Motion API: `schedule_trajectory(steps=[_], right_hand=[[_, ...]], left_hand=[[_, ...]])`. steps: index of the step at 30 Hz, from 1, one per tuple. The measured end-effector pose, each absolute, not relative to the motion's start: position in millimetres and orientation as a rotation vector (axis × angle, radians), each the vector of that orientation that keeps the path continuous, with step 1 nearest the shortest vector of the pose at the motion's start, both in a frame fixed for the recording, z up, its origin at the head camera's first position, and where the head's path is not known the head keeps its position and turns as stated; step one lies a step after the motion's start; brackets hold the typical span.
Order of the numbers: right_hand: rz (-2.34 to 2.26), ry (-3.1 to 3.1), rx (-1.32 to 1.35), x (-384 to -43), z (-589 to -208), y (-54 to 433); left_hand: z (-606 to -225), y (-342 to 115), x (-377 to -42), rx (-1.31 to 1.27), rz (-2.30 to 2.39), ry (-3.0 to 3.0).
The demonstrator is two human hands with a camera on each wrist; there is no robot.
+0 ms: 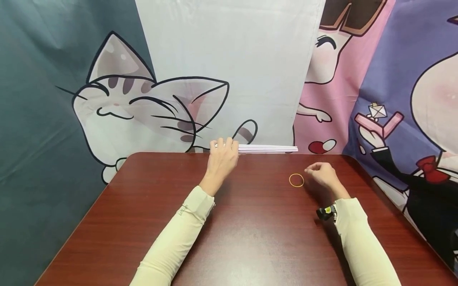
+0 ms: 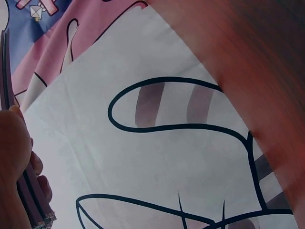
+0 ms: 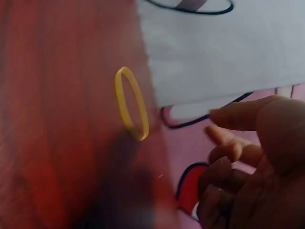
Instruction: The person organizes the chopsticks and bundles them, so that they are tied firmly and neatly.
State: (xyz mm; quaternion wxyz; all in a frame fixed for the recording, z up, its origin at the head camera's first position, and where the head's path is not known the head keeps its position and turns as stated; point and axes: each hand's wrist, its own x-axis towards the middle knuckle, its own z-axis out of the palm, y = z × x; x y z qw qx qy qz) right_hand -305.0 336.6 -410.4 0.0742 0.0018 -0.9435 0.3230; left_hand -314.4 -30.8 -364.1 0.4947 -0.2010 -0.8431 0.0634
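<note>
My left hand (image 1: 222, 159) grips a bundle of long, pale chopsticks (image 1: 268, 149) above the table's far edge. Their tapered length points right. In the left wrist view, fingers curl round the chopsticks (image 2: 32, 195), whose patterned ends emerge below the hand (image 2: 12, 148); how many there are is hard to tell. A thin yellow rubber band (image 1: 296, 186) lies on the tabletop. Just to its right hovers my right hand (image 1: 323, 174), fingers loosely bent and holding nothing. The right wrist view shows that hand (image 3: 262, 162) apart from the rubber band (image 3: 121, 100).
The reddish-brown wooden table (image 1: 229, 222) spreads under both arms. Behind its far edge hangs a cloth backdrop (image 1: 232, 39) printed with a cartoon cat and other figures. A small dark device (image 1: 325, 213) is strapped at the right wrist.
</note>
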Motion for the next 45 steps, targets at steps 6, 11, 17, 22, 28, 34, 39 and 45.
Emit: schedule_trajectory(steps=[6,11,17,22,28,34,39,45], right_hand=[[0.954,-3.017,-0.087,-307.9,-425.5,335.8],[0.858,-3.07,-0.142,-306.1,-432.3,327.1],[0.813,-3.046,-0.021,-305.1,-437.2,321.2],[1.343,-2.854,0.066,-307.4,-435.1,324.3],[2.167,-2.334,0.002,-307.4,-422.6,325.4],[2.384,-2.189,0.059,-303.9,-412.8,322.0],[2.573,-2.023,0.172,-302.6,-405.1,316.0],[2.61,-1.839,0.314,-298.6,-376.4,294.9]], left_hand=[[-363.7,-32.1,-314.0,-0.482,0.151,-2.056],[-364.2,-33.3,-313.2,-0.474,0.158,-2.072],[-364.7,-34.2,-314.0,-0.486,0.142,-2.061],[-364.8,-35.1,-314.4,-0.492,0.138,-2.055],[-364.4,-36.5,-313.2,-0.487,0.15,-2.082],[-364.2,-36.0,-314.4,-0.492,0.149,-2.061],[-365.6,-35.4,-315.4,-0.505,0.138,-2.053],[-366.1,-34.2,-314.9,-0.501,0.135,-2.079]])
